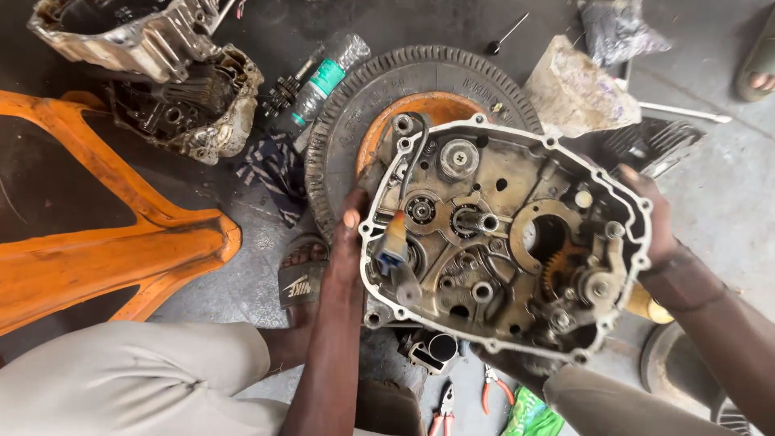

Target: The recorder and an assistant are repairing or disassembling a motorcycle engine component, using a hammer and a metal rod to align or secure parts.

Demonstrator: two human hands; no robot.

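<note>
A greasy metal engine crankcase half [517, 202] with gears, shafts and a pale gasket rim sits in the middle, held up over a small tyre on an orange wheel [420, 89]. My left hand [349, 242] grips its left edge, thumb on the rim, beside a blue wire connector [393, 250]. On the far side, my right hand [658, 226] clasps the case's right edge. Brass-coloured gear teeth [557, 270] show through a round opening.
An orange plastic stool [105, 242] lies at left. Other engine case parts [153, 48], a plastic bottle [323, 81], a screwdriver [507, 34], a grey stone [577, 89] and pliers [444, 412] lie on the oily floor. A sandalled foot [300, 278] rests under the case.
</note>
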